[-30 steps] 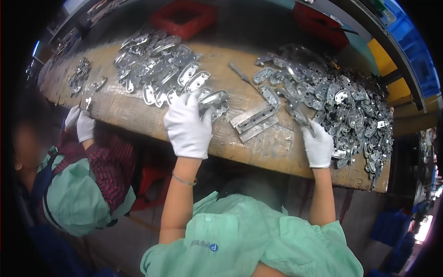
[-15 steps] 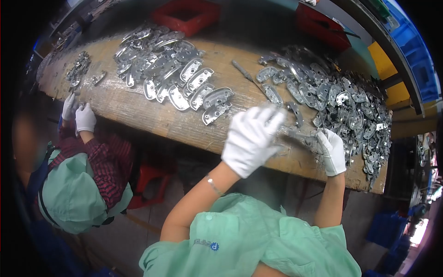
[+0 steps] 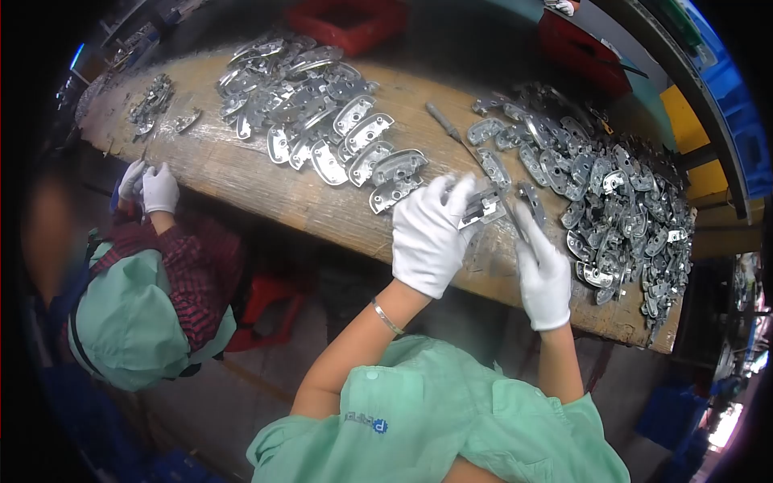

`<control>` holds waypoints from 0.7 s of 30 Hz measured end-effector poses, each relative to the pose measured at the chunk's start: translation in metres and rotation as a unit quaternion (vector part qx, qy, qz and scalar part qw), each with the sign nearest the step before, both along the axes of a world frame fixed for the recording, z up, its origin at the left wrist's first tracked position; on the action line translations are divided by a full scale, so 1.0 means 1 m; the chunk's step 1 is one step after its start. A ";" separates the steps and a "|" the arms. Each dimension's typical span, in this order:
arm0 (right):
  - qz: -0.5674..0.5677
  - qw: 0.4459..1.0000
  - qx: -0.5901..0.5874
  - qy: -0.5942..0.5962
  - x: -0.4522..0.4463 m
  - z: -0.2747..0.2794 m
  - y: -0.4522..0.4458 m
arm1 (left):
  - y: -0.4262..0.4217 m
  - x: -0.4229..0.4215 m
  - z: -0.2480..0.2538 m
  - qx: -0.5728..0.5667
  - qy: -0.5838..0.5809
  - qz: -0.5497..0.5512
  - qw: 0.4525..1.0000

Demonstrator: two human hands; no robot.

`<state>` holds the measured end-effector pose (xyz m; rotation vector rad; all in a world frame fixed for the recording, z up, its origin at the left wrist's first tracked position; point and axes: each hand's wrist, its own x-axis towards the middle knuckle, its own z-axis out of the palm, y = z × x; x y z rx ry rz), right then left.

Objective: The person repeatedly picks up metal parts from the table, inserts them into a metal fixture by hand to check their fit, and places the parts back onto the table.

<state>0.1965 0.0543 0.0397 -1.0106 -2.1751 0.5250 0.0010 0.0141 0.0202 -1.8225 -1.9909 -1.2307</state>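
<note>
My left hand [image 3: 431, 237], in a white glove, is closed on a blocky metal piece [image 3: 483, 208] that sticks out past its fingertips. My right hand [image 3: 543, 274], also gloved, faces it from the right, its fingers together against a thin dark metal piece [image 3: 510, 212] seen edge-on. A thin tool with a grey handle [image 3: 441, 121] lies on the table beyond my hands. Curved silvery parts [image 3: 328, 161] form a spread pile left of my left hand. Right of my right hand is a larger heap of grey metal parts [image 3: 620, 205].
The wooden table [image 3: 241, 177] runs across the view. A co-worker's gloved hands [image 3: 153, 187] are at its left edge, near a small heap of parts [image 3: 151, 105]. Red bins [image 3: 348, 22] stand behind the table; a red stool [image 3: 270, 310] is below.
My left hand moved right from the silvery pile, and the metal bars on the table are no longer seen lying there. My right hand first shifted right, then came back left toward my left hand.
</note>
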 end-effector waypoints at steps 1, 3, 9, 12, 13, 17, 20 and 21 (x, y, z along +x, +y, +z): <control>0.000 1.000 0.019 -0.020 0.001 0.003 -0.007 | 0.002 -0.002 0.000 -0.002 -0.004 0.000 1.000; -0.042 0.990 0.033 -0.128 -0.008 0.006 -0.016 | 0.003 -0.004 -0.003 -0.148 -0.008 -0.032 0.988; -0.096 0.954 0.057 -0.279 -0.012 0.000 -0.024 | 0.004 -0.003 -0.004 -0.126 0.049 -0.017 0.991; -0.101 0.952 0.062 -0.282 -0.018 -0.002 -0.014 | 0.005 -0.001 -0.008 -0.120 0.062 -0.016 0.991; -0.096 0.956 0.077 -0.267 -0.022 -0.004 -0.008 | 0.006 -0.001 -0.008 -0.121 0.066 -0.016 0.990; -0.109 0.935 0.030 -0.335 -0.016 0.012 -0.023 | 0.007 -0.002 -0.008 -0.109 0.057 -0.017 0.992; -0.105 0.943 0.069 -0.308 -0.016 0.003 -0.014 | 0.004 0.001 -0.009 -0.102 0.059 -0.018 0.993; -0.107 0.944 0.085 -0.299 -0.020 0.001 -0.009 | 0.005 -0.001 -0.008 -0.106 0.064 -0.020 0.992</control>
